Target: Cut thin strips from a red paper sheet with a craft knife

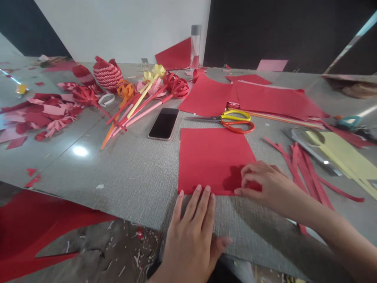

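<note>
A sheet of red paper point(213, 157) lies on the grey table in front of me, with a narrow strip along its near edge looking folded or rolled. My left hand point(191, 232) rests flat, its stretched fingertips pressing on that near edge. At the near right corner is my right hand point(262, 182), its fingers curled and the thumb on the edge of the sheet. Scissors point(225, 120) with one yellow and one orange handle lie just beyond the sheet. To their left is a dark-screened phone point(163, 124).
Paper flowers on rolled stems point(138, 106) and cut scraps point(44, 114) lie at left. More red sheets point(273, 98) are stacked behind, near a clear bottle point(195, 49). Red strips point(306, 169) and yellow paper point(347, 153) lie at right. Red material point(38, 232) is below the table edge.
</note>
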`<state>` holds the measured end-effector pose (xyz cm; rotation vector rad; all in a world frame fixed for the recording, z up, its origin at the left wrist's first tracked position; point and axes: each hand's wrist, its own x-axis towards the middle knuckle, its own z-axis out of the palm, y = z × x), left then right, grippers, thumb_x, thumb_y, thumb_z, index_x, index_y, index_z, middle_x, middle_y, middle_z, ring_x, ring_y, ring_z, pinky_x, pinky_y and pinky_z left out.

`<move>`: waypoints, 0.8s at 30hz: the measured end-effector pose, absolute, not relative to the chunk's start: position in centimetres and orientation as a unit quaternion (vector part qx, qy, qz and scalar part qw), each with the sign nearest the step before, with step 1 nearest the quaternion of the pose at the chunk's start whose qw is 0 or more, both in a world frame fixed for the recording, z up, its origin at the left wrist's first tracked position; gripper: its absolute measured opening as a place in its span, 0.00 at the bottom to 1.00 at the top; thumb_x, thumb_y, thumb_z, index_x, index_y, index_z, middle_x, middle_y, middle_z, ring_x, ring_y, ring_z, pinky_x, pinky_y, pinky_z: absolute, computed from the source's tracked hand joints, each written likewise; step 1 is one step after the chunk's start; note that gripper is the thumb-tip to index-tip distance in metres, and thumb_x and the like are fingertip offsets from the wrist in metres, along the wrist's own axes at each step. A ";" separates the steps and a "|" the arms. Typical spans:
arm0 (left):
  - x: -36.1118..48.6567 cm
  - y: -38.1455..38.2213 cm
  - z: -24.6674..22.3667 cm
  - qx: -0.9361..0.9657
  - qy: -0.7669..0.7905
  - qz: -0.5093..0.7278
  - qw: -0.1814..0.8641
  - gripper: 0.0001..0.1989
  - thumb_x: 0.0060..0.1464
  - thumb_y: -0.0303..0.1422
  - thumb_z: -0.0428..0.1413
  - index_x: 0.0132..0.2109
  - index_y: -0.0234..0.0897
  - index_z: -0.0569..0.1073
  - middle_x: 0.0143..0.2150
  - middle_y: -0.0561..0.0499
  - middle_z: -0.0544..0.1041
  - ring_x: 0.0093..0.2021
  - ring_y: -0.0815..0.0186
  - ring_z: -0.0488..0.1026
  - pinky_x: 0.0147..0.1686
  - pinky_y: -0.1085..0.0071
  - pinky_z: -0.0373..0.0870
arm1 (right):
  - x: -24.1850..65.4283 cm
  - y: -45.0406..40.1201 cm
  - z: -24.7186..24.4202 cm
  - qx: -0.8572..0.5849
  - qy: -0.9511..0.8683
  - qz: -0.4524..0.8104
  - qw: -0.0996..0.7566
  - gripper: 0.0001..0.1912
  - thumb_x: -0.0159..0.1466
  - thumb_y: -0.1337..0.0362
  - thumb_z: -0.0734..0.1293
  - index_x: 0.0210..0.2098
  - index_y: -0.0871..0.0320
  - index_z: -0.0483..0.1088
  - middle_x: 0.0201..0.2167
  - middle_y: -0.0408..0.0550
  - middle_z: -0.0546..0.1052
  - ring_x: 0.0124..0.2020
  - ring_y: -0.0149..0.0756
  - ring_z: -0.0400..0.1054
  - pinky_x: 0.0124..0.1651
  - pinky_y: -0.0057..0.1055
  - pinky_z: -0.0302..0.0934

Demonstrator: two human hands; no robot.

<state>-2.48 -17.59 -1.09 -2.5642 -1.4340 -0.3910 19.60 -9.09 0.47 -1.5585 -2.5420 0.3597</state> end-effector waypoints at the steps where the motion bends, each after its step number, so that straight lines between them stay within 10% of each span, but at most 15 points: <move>1: -2.5 -17.6 -1.2 -0.861 -0.483 -0.132 0.089 0.29 0.59 0.47 0.45 0.60 0.32 0.61 0.63 0.46 0.62 0.62 0.58 0.57 0.59 0.57 0.54 | 19.3 -9.2 0.6 -0.508 -0.851 0.118 0.069 0.17 0.63 0.50 0.59 0.28 0.54 0.69 0.35 0.46 0.72 0.40 0.41 0.65 0.43 0.41 0.56; 24: -3.8 -17.3 -1.6 -0.854 -0.487 -0.139 0.114 0.28 0.58 0.41 0.46 0.59 0.25 0.62 0.60 0.40 0.65 0.58 0.55 0.64 0.55 0.56 0.58 | 16.6 -7.9 2.2 -0.475 -0.858 0.194 0.017 0.16 0.63 0.53 0.63 0.25 0.56 0.66 0.30 0.42 0.69 0.35 0.33 0.62 0.36 0.31 0.50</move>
